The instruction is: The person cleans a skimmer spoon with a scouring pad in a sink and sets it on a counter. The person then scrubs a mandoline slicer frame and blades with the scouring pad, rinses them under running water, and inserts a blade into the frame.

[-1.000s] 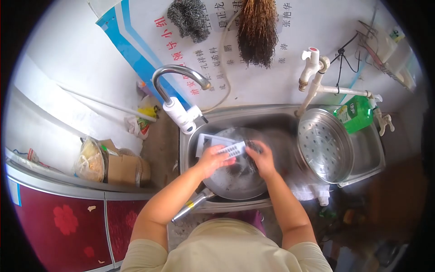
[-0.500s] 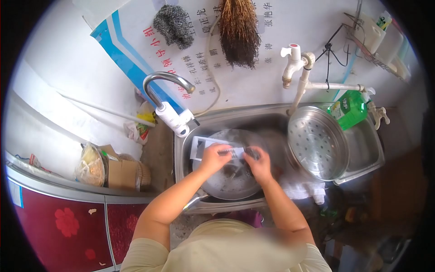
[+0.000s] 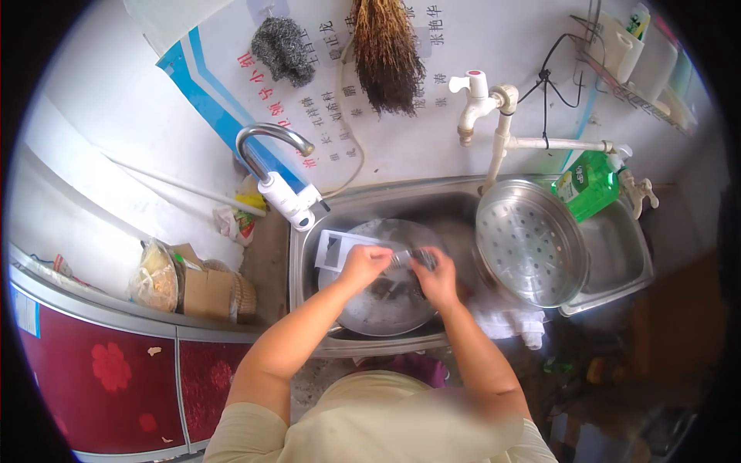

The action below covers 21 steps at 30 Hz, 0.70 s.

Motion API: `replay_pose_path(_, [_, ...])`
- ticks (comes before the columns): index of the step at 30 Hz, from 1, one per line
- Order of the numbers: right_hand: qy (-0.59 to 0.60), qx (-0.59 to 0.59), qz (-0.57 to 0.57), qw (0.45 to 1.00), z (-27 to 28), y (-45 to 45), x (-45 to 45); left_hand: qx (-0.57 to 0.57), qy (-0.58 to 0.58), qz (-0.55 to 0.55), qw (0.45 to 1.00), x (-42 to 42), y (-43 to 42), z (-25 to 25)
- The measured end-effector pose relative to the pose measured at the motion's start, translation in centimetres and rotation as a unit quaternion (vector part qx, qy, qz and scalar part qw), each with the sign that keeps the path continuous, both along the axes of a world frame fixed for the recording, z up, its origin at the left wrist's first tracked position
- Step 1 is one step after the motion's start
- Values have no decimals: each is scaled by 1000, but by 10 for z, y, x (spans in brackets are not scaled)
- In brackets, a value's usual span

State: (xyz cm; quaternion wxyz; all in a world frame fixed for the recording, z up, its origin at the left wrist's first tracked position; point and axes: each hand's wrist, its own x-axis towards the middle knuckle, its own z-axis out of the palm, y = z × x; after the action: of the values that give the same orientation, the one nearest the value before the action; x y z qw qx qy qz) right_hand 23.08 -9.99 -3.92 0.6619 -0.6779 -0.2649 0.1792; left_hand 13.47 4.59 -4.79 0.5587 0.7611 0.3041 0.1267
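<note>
Both hands meet over a round metal pan [image 3: 386, 318] in the sink [image 3: 463, 212]. A small whitish-grey piece [image 3: 401, 258], blurred, spans the gap between them. My left hand [image 3: 363, 267] is closed, its thumb and fingertips pinching the left end of that piece. Bent round the other end are the fingers of my right hand [image 3: 437, 279], with something dark and blurred at their tips that I cannot make out. A flat white rectangular piece [image 3: 330, 248] with a dark opening leans at the pan's left side, partly behind my left hand. Dark bits and shallow liquid show in the pan.
A curved faucet [image 3: 282, 174] rises behind the sink's left. To the right stand a perforated steamer pot [image 3: 532, 247] and a green detergent bottle [image 3: 588, 185]. A white tap [image 3: 478, 104], a steel scrubber [image 3: 284, 50] and a brush [image 3: 388, 62] are on the wall. A white cloth [image 3: 513, 326] lies at the front edge.
The camera view has shifted slightly, so the surroundings sit further left. My hands stay together over the pan, and the whitish piece between them now shows less.
</note>
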Motion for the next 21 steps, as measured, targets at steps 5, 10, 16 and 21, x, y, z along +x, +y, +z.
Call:
replay_pose_path(5, [33,0,-2,999,-9,-2,3,24,5,-1,1000,4,-6,-3])
replay_pose_path(10, [13,-5,-12,1000,-18,-4,5,39,27,-1,999,10,-1,-17])
replay_pose_path(16, [39,-56,-3,998,-22,-3,16,-92,-13,96,991,12,13,-42])
replay_pose_path(21, [-305,-250,5,919,-40,20,17,-279,126,182,934,15,19,-37])
